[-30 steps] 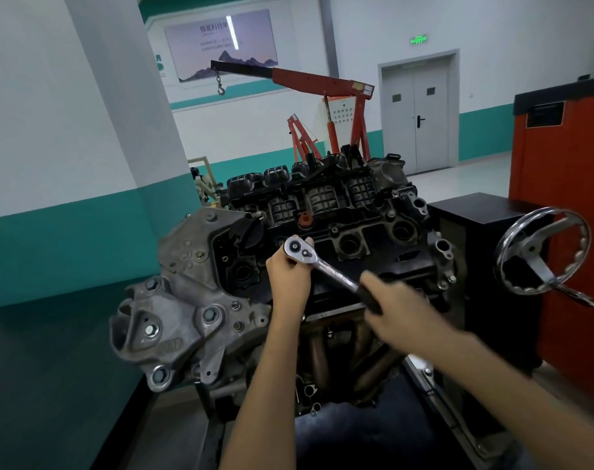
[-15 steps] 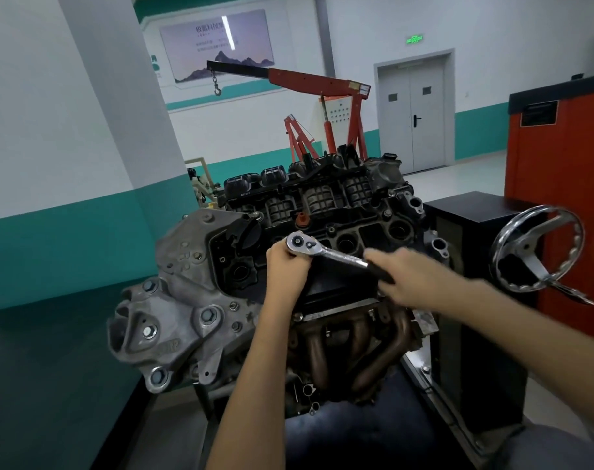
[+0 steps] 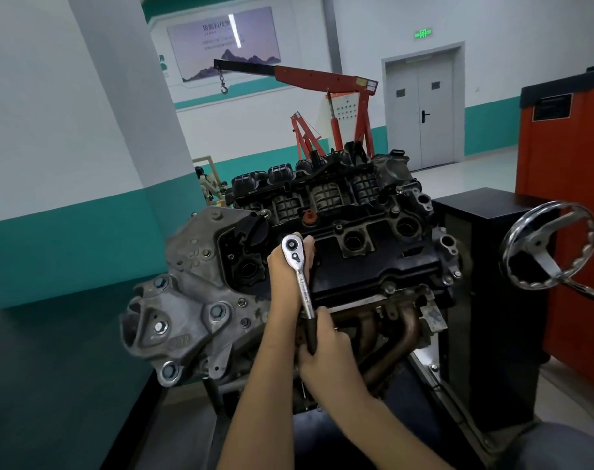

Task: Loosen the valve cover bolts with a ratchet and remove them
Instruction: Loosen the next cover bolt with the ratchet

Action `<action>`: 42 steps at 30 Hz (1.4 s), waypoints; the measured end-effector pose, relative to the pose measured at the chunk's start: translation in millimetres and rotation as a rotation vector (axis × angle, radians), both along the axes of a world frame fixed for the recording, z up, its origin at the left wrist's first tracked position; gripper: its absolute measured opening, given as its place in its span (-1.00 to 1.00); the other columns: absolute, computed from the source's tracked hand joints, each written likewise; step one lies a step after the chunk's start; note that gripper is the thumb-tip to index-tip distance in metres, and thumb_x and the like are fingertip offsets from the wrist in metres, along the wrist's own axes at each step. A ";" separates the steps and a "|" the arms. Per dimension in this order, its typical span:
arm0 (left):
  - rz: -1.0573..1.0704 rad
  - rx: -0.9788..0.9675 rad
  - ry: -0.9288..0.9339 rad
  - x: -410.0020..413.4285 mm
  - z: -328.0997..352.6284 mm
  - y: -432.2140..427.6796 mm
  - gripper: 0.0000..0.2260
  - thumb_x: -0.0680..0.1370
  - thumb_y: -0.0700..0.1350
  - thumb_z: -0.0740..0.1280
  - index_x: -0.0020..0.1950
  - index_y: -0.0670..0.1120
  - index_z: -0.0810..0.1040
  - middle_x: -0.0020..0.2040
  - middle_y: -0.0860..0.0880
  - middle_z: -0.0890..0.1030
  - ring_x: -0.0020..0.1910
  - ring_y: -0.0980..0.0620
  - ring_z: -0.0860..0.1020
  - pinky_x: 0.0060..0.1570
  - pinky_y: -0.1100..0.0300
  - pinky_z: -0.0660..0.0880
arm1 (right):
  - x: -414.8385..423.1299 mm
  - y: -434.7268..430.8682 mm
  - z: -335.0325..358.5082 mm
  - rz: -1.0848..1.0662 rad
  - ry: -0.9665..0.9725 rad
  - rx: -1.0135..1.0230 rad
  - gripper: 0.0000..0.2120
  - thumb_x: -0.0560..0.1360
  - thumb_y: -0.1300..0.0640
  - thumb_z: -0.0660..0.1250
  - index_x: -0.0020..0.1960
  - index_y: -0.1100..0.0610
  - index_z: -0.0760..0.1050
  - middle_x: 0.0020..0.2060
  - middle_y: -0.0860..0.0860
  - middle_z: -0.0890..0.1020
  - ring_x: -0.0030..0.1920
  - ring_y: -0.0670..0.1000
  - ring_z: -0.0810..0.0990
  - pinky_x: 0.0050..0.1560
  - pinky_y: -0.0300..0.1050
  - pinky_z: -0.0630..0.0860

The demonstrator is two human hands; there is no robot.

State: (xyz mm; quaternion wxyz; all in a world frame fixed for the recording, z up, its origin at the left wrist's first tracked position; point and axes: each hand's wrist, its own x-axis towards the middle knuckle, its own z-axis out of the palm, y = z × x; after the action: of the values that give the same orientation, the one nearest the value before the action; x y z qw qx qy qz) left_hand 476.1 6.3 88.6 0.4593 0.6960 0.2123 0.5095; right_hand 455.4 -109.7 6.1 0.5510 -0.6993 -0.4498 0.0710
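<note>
An engine on a stand fills the middle of the view, with a black valve cover on top. A chrome ratchet has its head set on the cover's near left part, and its black handle points down toward me. My left hand wraps around the ratchet under its head, hiding the socket and the bolt. My right hand grips the black handle end, in front of the exhaust manifold. A bolt shows on the cover's near edge.
A chrome handwheel juts out at right on a black stand cabinet, with an orange cabinet behind it. A red engine hoist stands behind the engine. A grey aluminium bracket forms the engine's left end.
My right hand has swung the ratchet handle from pointing right, round toward me, so it now points straight down. My left hand stayed at the ratchet head.
</note>
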 end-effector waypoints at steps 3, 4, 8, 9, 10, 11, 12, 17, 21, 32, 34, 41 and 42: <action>-0.077 0.034 0.025 -2.2 -2.0 3.5 -0.53 0.55 -0.21 0.33 -0.48 0.08 0.22 -0.44 0.06 0.26 -0.34 0.03 0.23 -0.26 0.10 0.19 | 50.9 -29.4 17.8 0.029 -0.214 -0.152 -0.66 0.47 0.24 0.29 0.22 0.13 0.35 -0.29 0.01 0.47 -0.34 0.01 0.47 -0.35 -0.27 0.41; -0.090 0.061 0.043 -2.8 -1.3 2.2 -0.53 0.56 -0.21 0.32 -0.49 0.08 0.26 -0.45 0.11 0.28 -0.36 0.08 0.25 -0.28 0.13 0.22 | 75.4 -40.1 30.5 0.025 -0.340 -0.224 -0.62 0.48 0.22 0.30 0.28 0.12 0.35 -0.26 0.04 0.48 -0.30 0.05 0.48 -0.32 -0.24 0.41; -0.083 0.130 0.095 -5.6 4.8 -1.7 -0.64 0.49 -0.23 0.27 -0.45 0.11 0.48 -0.47 0.15 0.45 -0.40 0.23 0.34 -0.31 0.24 0.31 | 149.4 -57.1 105.3 -0.076 -0.918 -0.470 -0.67 0.52 0.15 0.29 0.25 0.03 0.32 -0.22 0.03 0.50 -0.16 0.17 0.60 -0.25 -0.06 0.43; -0.079 0.126 0.089 -7.2 4.8 -2.7 -0.70 0.46 -0.19 0.25 -0.44 0.09 0.47 -0.46 0.13 0.44 -0.39 0.19 0.33 -0.31 0.21 0.30 | 153.9 -53.3 116.7 -0.092 -1.014 -0.467 -0.70 0.52 0.15 0.28 0.22 0.03 0.31 -0.24 0.00 0.50 -0.17 0.16 0.59 -0.29 -0.08 0.37; -0.076 0.107 0.063 -9.1 3.6 -3.2 -0.76 0.44 -0.16 0.23 -0.42 0.07 0.45 -0.43 0.11 0.42 -0.36 0.15 0.33 -0.29 0.18 0.29 | 153.6 -49.1 122.2 -0.108 -1.069 -0.454 -0.71 0.52 0.15 0.27 0.22 0.03 0.31 -0.23 0.01 0.53 -0.18 0.16 0.59 -0.30 -0.09 0.32; -0.074 0.075 0.022 -10.4 1.7 -3.3 -0.79 0.43 -0.15 0.23 -0.39 0.05 0.44 -0.39 0.07 0.42 -0.32 0.10 0.35 -0.25 0.16 0.30 | 149.2 -46.6 121.0 -0.132 -1.083 -0.438 -0.71 0.52 0.14 0.27 0.21 0.03 0.32 -0.20 0.04 0.57 -0.16 0.17 0.60 -0.29 -0.09 0.31; -0.070 0.045 -0.014 -11.6 -0.4 -3.2 -0.81 0.46 -0.15 0.25 -0.36 0.02 0.44 -0.35 0.02 0.44 -0.27 0.07 0.38 -0.21 0.15 0.33 | 141.0 -46.5 113.4 -0.154 -1.063 -0.417 -0.70 0.51 0.13 0.28 0.21 0.04 0.32 -0.15 0.06 0.60 -0.12 0.18 0.61 -0.26 -0.09 0.33; -0.052 -0.022 -0.048 -4.8 -3.5 -6.4 -0.65 0.59 -0.20 0.33 -0.33 -0.09 0.26 -0.36 -0.05 0.29 -0.30 0.01 0.26 -0.25 0.12 0.23 | 63.1 -45.3 35.8 -0.092 -0.409 -0.207 -0.74 0.48 0.18 0.30 0.07 0.02 0.27 -0.29 0.01 0.48 -0.25 0.13 0.55 -0.32 -0.14 0.35; -0.029 -0.081 -0.064 -2.4 -1.2 -5.0 -0.60 0.59 -0.21 0.33 -0.35 -0.05 0.21 -0.40 -0.05 0.26 -0.41 0.08 0.27 -0.35 0.21 0.24 | -0.3 -8.7 11.0 -0.004 -0.062 -0.049 -0.74 0.49 0.27 0.25 0.14 0.13 0.29 -0.25 0.08 0.54 -0.25 0.10 0.57 -0.26 -0.08 0.51; -0.066 0.030 0.049 -9.6 1.9 -4.9 -0.70 0.49 -0.23 0.25 -0.42 0.04 0.46 -0.40 0.00 0.43 -0.34 0.09 0.35 -0.31 0.22 0.30 | 150.9 -51.1 125.5 -0.090 -1.045 -0.486 -0.73 0.54 0.16 0.25 0.22 0.03 0.33 -0.21 0.03 0.55 -0.23 0.12 0.57 -0.26 -0.08 0.41; -0.054 0.009 0.019 -11.2 -0.1 -5.8 -0.76 0.50 -0.24 0.24 -0.37 -0.04 0.45 -0.38 0.00 0.42 -0.30 0.04 0.34 -0.26 0.15 0.29 | 145.6 -47.2 121.1 -0.119 -1.046 -0.447 -0.75 0.53 0.15 0.26 0.19 0.04 0.33 -0.23 0.01 0.51 -0.17 0.17 0.59 -0.23 -0.05 0.42; -0.026 0.031 -0.005 -0.2 -1.8 -8.9 -0.59 0.59 -0.22 0.32 -0.37 -0.05 0.20 -0.38 -0.08 0.27 -0.32 0.02 0.23 -0.29 0.13 0.18 | 38.0 -29.1 17.2 -0.042 -0.192 -0.134 -0.76 0.47 0.25 0.28 0.07 0.07 0.29 -0.28 0.07 0.52 -0.26 0.13 0.56 -0.29 -0.07 0.48; -0.007 0.036 0.009 0.0 -1.4 -7.2 -0.59 0.58 -0.21 0.32 -0.37 -0.06 0.18 -0.39 -0.09 0.26 -0.33 0.01 0.22 -0.30 0.12 0.18 | 22.3 -17.7 10.7 -0.038 -0.126 -0.089 -0.74 0.47 0.26 0.27 0.10 0.10 0.30 -0.26 0.08 0.54 -0.23 0.13 0.58 -0.25 -0.03 0.53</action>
State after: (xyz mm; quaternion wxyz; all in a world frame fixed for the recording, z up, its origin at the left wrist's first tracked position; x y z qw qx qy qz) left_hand 476.1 -0.9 87.2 0.4474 0.7072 0.2026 0.5086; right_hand 477.7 -127.4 16.8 0.4911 -0.7346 -0.4667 0.0365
